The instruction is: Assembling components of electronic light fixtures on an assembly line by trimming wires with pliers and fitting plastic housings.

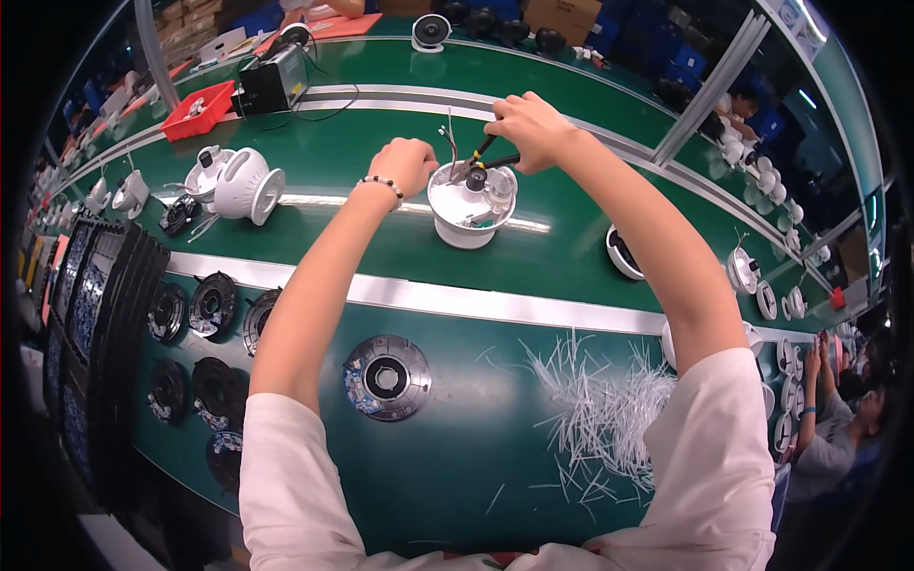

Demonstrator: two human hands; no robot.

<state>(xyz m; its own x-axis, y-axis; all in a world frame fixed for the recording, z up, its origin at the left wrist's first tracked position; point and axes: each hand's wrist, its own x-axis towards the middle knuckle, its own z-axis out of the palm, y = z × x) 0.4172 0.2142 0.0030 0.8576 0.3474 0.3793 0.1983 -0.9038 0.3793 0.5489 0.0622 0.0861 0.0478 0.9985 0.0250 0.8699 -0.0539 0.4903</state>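
A round white housing stands open side up on the green line ahead of me, with a black part and clear plastic inside. Thin wires rise from its back left. My right hand grips pliers with black handles and yellow bits; their jaws reach into the housing near the wires. At the housing's left rim, my left hand is closed, its fingers curled. Whatever it may hold is hidden. A beaded bracelet circles that wrist.
On the near bench lie a round black plate with a blue circuit board, a heap of white ties and several black discs. White units sit left on the line. Behind are a red bin and a black box. Another person works at right.
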